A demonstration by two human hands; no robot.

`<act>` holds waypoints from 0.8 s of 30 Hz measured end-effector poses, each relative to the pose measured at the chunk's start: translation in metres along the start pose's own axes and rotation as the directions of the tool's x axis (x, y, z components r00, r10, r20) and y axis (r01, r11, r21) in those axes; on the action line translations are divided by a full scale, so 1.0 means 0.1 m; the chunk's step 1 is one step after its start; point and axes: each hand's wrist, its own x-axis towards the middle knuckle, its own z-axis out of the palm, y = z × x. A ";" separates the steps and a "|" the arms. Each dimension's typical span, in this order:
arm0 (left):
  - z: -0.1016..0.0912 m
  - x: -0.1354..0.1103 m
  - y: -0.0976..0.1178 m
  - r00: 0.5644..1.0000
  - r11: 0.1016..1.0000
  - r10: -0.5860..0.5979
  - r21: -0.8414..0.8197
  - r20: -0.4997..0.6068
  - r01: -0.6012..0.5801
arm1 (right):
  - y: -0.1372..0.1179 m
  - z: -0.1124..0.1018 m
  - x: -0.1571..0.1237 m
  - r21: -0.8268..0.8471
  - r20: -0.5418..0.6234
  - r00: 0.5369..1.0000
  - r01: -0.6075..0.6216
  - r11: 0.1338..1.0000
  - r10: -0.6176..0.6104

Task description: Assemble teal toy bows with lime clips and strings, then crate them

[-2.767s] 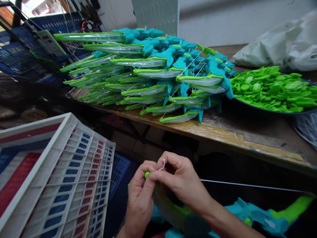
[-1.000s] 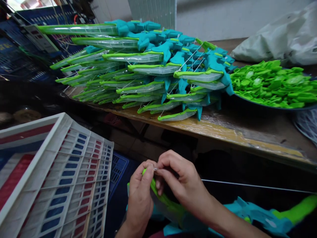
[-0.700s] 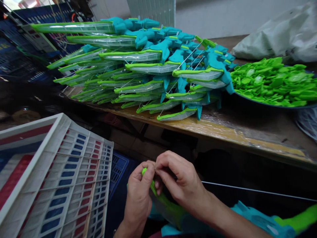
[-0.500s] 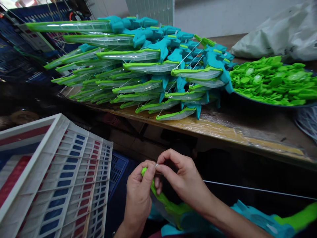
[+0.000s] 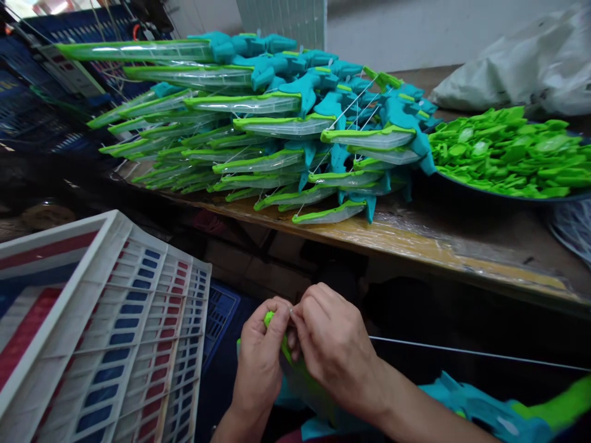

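Note:
A toy bow with a teal middle and bright green limbs lies across the bottom of the view, low in front of me. My left hand is closed round the bow's left limb, and its green tip shows between thumb and forefinger. My right hand is closed in a pinch right against the left fingertips, at the white bowstring's end; the fingers mostly hide it. From behind the right hand, the taut white bowstring runs to the right edge. My right hand and forearm cover part of the bow.
Several similar toy bows are stacked on the wooden table ahead. A dark basin of small green plastic parts stands to their right, before a white sack. A white plastic crate fills the lower left.
My right hand has turned over and forward, so its back now faces me and its fingers curl down at the bow's tip. The left hand keeps its hold.

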 end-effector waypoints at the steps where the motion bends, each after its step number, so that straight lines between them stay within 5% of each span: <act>1: 0.00 0.00 0.00 1.000 1.000 0.000 0.004 -0.005 0.000 | -0.01 0.01 -0.01 -0.032 -0.008 1.000 0.018 0.999 -0.018; 7: 0.03 -0.01 -0.01 1.000 0.998 -0.008 -0.064 -0.004 0.008 | 0.01 -0.01 -0.02 0.128 0.038 0.998 -0.059 0.990 0.055; 15: 0.02 -0.03 0.00 0.999 0.995 -0.014 -0.101 0.036 0.018 | 0.03 -0.04 -0.04 0.403 0.060 0.962 -0.269 0.875 0.268; 21: -0.01 -0.02 -0.02 0.995 0.999 0.022 -0.023 -0.095 -0.024 | 0.03 -0.01 -0.02 0.424 0.111 0.978 -0.207 0.882 0.176; 24: 0.01 -0.04 -0.02 0.999 0.999 0.017 -0.031 -0.030 -0.018 | 0.04 -0.02 -0.02 0.413 0.103 0.982 -0.189 0.891 0.160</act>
